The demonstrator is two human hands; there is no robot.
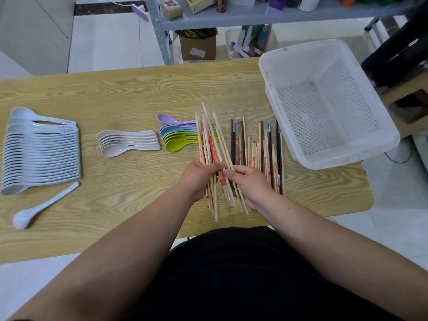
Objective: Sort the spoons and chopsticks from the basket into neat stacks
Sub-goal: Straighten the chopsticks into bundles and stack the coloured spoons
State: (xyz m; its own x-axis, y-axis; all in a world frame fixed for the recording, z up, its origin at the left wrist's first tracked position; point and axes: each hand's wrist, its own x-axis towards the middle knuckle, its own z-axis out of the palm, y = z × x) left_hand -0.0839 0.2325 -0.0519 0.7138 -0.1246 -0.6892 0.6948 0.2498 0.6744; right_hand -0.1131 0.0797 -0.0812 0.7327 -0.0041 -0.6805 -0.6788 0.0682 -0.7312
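At the bottom centre of the frame, two bare forearms reach up from a dark garment (231, 274) onto the wooden worktop (139, 93). The left hand (199, 177) grips a loose, splayed bundle of pale chopsticks (214, 147) near its lower part, its fingers (214, 167) curled round the sticks. The right hand (249, 184), just beside it, pinches the same bundle from the right with thumb and curled fingers. Some sticks in the bundle sit in red-printed wrappers. Right of the hands, more chopsticks (266, 149) lie on the worktop, pale and dark ones mixed, roughly parallel. At the lower left, a single white spoon (44, 206) lies apart, and above it is a long overlapping row of white spoons (41, 154). Towards the centre sit a small nested stack of cream spoons (129, 141) and a stack of green, blue and purple spoons (178, 137), partly hidden behind the bundle. The white perforated basket (324, 100) stands at the worktop's right edge, in the upper right. Beyond it, at the top, stand a metal shelf (254, 15) and a cardboard box (198, 46) on the floor.
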